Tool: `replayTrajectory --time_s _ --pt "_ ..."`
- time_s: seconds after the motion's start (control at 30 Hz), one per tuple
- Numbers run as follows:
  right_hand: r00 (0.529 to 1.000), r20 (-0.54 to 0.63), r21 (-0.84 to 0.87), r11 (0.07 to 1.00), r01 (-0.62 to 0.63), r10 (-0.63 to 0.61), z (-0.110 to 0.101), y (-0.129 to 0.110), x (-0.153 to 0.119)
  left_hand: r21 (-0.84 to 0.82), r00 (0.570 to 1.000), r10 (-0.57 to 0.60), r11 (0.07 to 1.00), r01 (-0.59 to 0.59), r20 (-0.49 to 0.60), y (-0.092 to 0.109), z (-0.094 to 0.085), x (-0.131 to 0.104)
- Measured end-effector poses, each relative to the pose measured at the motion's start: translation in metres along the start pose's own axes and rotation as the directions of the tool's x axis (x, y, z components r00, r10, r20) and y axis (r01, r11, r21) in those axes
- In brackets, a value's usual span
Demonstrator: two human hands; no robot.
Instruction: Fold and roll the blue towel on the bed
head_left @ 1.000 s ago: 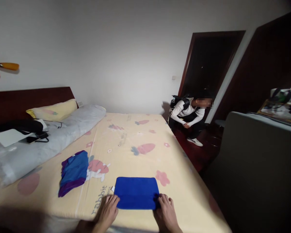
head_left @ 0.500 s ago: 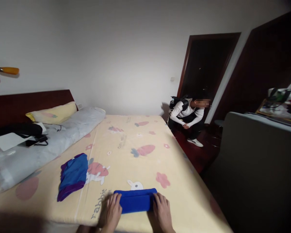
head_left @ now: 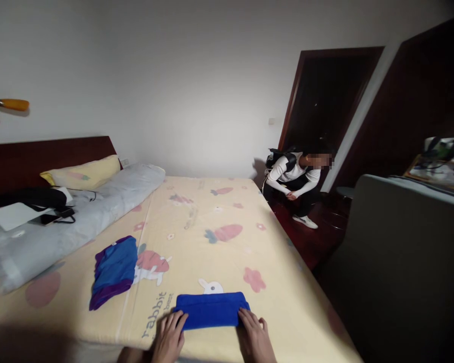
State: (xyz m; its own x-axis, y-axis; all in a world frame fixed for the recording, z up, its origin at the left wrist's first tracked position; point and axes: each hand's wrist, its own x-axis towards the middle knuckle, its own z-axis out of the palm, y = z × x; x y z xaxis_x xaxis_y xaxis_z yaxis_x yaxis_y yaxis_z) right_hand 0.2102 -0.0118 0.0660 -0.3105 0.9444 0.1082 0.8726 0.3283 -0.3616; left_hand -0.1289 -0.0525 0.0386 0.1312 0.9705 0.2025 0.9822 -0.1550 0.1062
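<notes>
A bright blue folded cloth (head_left: 214, 310) lies as a flat, narrow strip on the bed near its front edge. My left hand (head_left: 171, 330) is at its lower left corner, with curled fingers gripping the edge. At the lower right corner, the fingers of my right hand (head_left: 254, 327) hold the other end, and the thumb is partly hidden. Left of both hands, apart from them, rests a blue garment with purple trim (head_left: 114, 272), loosely folded.
The bed (head_left: 196, 252) has a cream sheet printed with carrots and rabbits. Along its left side lie a grey rolled quilt (head_left: 109, 212), a yellow pillow (head_left: 85, 174) and dark items. A person (head_left: 295, 176) squats beyond the right edge. A dark grey panel (head_left: 404, 252) stands at right.
My hands have slid slightly down and outward along the blue cloth's ends, uncovering more of it. Its upper flap looks flatter. The purple-trimmed garment stays where it was.
</notes>
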Motion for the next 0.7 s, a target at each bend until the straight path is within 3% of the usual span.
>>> replayTrajectory --time_s 0.13,0.27,0.5,0.63,0.7 --pt "0.999 -0.036 0.01 1.0 -0.005 0.005 -0.013 -0.012 0.012 0.001 0.998 -0.038 0.999 0.038 0.043 0.002 -0.007 0.01" --pt "0.998 -0.029 -0.022 0.999 -0.048 0.048 -0.029 -0.027 0.04 -0.04 0.993 -0.074 0.996 0.078 0.094 0.012 -0.025 0.034" --pt "0.998 -0.009 -0.088 0.994 -0.064 0.064 -0.038 -0.024 0.081 0.039 0.964 -0.174 0.985 0.17 0.2 0.014 -0.059 0.08" --pt "0.997 -0.001 -0.103 0.992 -0.079 0.079 -0.033 -0.03 0.095 0.033 0.968 -0.176 0.984 0.173 0.18 0.021 -0.056 0.102" --pt "0.999 0.042 -0.079 0.997 -0.015 0.019 -0.026 -0.041 0.101 0.012 0.973 -0.142 0.99 0.142 0.182 0.035 -0.048 0.11"
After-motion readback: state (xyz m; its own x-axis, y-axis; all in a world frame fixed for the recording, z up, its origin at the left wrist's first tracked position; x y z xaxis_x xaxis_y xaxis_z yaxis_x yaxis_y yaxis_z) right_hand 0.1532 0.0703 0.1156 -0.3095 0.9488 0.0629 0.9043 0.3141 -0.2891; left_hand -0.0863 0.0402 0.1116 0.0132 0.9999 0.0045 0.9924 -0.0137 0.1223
